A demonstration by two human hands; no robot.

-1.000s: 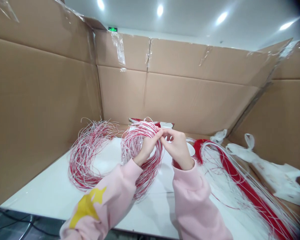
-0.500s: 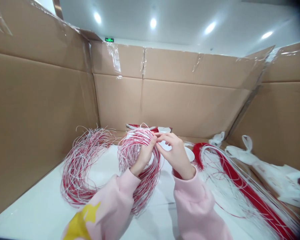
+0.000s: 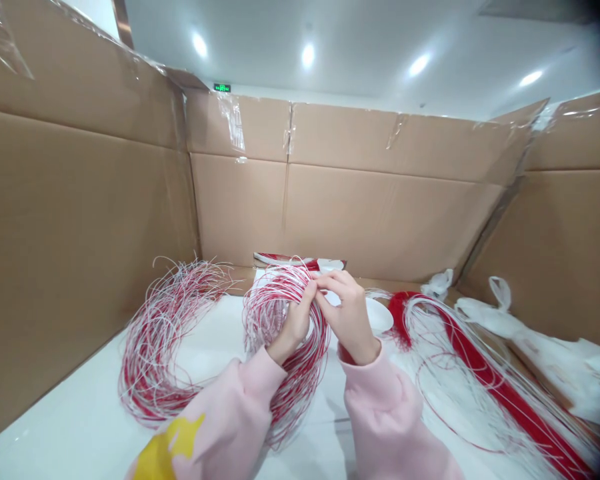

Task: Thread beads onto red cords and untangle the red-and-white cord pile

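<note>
Cardboard-walled tbl [image 3: 80, 427]; hands [image 3: 296, 325] [image 3: 346, 317] on wire coil [image 3: 265, 307]

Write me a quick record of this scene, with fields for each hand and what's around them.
Left hand: holds a red-and-white wire coil
Right hand: fingertips at the same coil's upper edge
Nearby: second red-and-white coil; long red-and-white bundle
Surface: white tabletop
Surroundings: cardboard walls; white plastic bag
Sleeves: pink
</note>
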